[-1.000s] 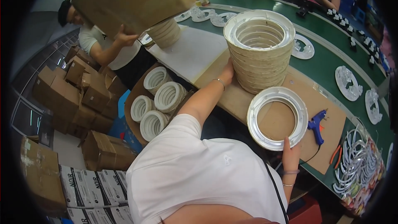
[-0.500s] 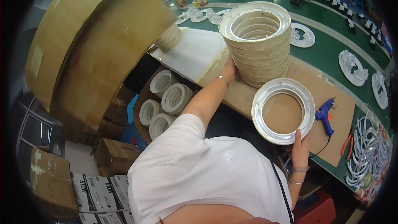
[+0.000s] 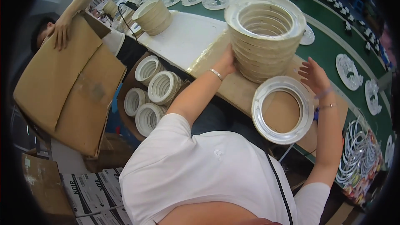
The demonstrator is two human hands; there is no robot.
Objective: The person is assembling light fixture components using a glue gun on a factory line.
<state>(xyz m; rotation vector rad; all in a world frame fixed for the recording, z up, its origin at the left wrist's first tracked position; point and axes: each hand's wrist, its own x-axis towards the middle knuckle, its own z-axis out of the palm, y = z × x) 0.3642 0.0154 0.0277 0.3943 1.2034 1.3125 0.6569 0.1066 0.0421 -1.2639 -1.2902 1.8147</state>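
A tall stack of cream tape-like rings [image 3: 264,35] stands on a brown cardboard sheet [image 3: 246,89] on the bench. My left hand [image 3: 227,62] presses against the stack's left lower side. My right hand [image 3: 313,77] is open, fingers spread, just right of the stack and above a single white ring [image 3: 282,109] that lies flat on the cardboard. Neither hand grips anything that I can see.
A person at the left holds a large flattened cardboard box [image 3: 68,87]. An open carton of white rings [image 3: 150,91] sits below the bench. A second ring stack [image 3: 153,14] stands on the white sheet. White parts [image 3: 348,68] lie on the green belt, with a wire bundle [image 3: 360,154] at the right.
My right hand let go of the single ring's lower edge and rose to the right side of the stack. The person at the left lowered the big cardboard box.
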